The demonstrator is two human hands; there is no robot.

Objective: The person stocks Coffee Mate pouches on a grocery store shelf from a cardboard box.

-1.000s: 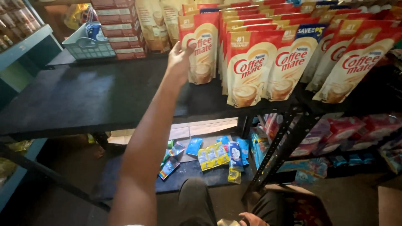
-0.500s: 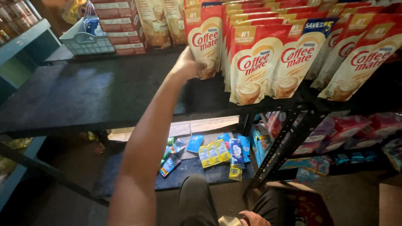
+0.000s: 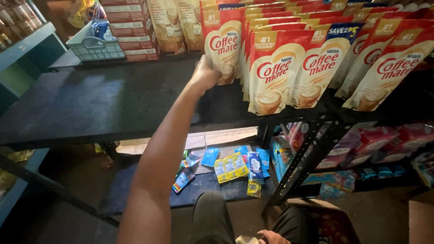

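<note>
1. Reaching up, the left hand [image 3: 204, 74] is clenching the lower edge of a red and cream pouch [image 3: 222, 45], now upright beside the front pouch row [image 3: 316, 63] on the dark shelf [image 3: 90, 108].
2. Showing only partly at the bottom edge, the right hand [image 3: 270, 236] is holding something pale; its grip is too cut off to tell.
</note>
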